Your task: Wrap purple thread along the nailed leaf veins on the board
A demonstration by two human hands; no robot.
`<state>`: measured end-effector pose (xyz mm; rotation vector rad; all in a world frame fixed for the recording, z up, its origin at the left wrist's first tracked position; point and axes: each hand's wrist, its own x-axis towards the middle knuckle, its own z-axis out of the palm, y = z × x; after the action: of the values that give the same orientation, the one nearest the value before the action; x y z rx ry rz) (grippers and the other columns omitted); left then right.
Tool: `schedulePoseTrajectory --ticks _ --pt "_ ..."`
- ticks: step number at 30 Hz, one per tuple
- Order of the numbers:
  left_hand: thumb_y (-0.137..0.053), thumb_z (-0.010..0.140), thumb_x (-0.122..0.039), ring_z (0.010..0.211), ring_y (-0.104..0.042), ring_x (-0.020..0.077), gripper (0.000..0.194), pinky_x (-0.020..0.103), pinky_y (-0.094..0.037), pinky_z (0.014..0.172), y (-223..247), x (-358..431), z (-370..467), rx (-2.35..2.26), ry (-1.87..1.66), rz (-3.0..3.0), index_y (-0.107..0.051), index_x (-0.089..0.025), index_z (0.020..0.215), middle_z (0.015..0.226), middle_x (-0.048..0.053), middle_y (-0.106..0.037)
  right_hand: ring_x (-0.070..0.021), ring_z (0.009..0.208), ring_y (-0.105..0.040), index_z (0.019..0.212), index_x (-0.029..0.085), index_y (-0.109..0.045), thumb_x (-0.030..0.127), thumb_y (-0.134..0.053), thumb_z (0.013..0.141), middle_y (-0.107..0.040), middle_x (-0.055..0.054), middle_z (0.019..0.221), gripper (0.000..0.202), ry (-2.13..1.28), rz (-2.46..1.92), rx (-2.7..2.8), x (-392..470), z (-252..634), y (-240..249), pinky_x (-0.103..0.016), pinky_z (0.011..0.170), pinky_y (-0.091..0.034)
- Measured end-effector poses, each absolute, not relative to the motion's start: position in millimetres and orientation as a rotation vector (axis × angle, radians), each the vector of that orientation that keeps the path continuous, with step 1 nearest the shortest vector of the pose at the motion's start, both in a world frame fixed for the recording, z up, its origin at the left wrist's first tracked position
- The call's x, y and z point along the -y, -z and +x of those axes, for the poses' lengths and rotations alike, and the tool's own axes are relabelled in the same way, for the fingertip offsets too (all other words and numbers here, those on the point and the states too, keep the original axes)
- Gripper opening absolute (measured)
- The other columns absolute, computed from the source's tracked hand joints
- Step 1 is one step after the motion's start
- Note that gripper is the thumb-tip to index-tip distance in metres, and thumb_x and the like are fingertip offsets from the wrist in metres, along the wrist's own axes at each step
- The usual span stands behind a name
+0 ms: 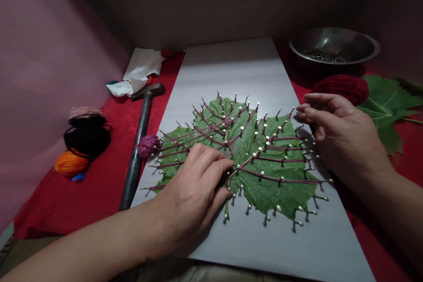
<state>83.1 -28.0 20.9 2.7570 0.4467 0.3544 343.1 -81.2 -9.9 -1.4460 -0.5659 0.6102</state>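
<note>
leaf (271, 193) is lying on white board (231, 70), purple thread (304, 180) looping its nails (267, 143). left hand (194, 189) is covering leaf's lower left, right hand (345, 134) is hovering by its right side; fingers half-curled, can't tell grip.

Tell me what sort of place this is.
Probably a small craft corner, perhaps at home: a white board bears a green leaf studded with nails and laced with purple yarn; a hammer lies beside it.
</note>
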Motion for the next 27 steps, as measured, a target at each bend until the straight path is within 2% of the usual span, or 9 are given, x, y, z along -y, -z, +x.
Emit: schedulePoseTrajectory --ticks 13,20,27 --pt "-0.053 0.090 -0.012 0.100 -0.041 0.0201 0.027 0.036 -0.043 0.088 -17.4 27.8 81.3 -0.441 -0.376 2.742 -0.053 -0.007 0.117 0.108 0.011 -0.053 -0.0123 0.086 -0.062 0.097 0.020 -0.065 0.016 -0.071 0.069 -0.067 -0.002 0.092 0.029 -0.620 -1.436 0.597 80.9 343.3 10.0 -0.026 0.077 -0.047" --pt "-0.050 0.091 -0.013 0.099 -0.041 0.0204 0.026 0.038 -0.044 0.086 -17.9 27.6 83.3 -0.451 -0.359 2.740 -0.051 -0.008 0.117 0.107 0.011 -0.053 -0.0146 0.088 -0.063 0.097 0.023 -0.065 0.019 -0.072 0.067 -0.068 -0.001 0.091 0.031 -0.587 -1.494 0.644 81.8 345.6 10.4 -0.030 0.079 -0.048" --pt "-0.052 0.090 -0.014 0.101 -0.041 0.0221 0.029 0.041 -0.046 0.086 -19.2 29.1 82.2 -0.497 -0.358 2.765 -0.049 -0.010 0.118 0.109 0.012 -0.053 -0.0180 0.094 -0.063 0.100 0.024 -0.065 0.027 -0.073 0.070 -0.068 -0.002 0.096 0.031 -0.529 -1.535 0.757 86.3 344.1 9.7 -0.037 0.089 -0.049"
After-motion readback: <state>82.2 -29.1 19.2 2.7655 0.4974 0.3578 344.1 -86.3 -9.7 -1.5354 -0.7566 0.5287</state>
